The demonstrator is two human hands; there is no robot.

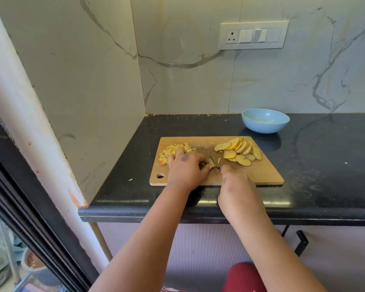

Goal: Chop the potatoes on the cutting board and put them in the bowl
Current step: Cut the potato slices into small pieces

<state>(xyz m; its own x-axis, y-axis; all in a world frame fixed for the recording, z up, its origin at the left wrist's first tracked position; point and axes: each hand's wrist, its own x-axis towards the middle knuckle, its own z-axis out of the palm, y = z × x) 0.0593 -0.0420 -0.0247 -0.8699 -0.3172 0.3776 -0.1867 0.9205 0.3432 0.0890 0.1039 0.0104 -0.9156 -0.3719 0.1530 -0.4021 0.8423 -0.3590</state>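
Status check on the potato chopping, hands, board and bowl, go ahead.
Left hand pins a potato slice; right hand grips the knife. Diced pile and uncut slices on cutting board. Bowl looks empty, path clear.

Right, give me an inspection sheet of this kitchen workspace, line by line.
Surface: black counter, dusty and speckled, one small scrap near the cutting board.
Job's things: diced potato on the board's left; potato slices fanned on its right; blue bowl behind the board, apparently empty.
Clutter: nothing seen beyond the scrap.
Hands: left hand holds a potato piece down; right hand grips the knife, blade on the board.
Cables: nothing seen.
Surroundings: marble-look walls, a switch panel with socket, a dark window frame at left.
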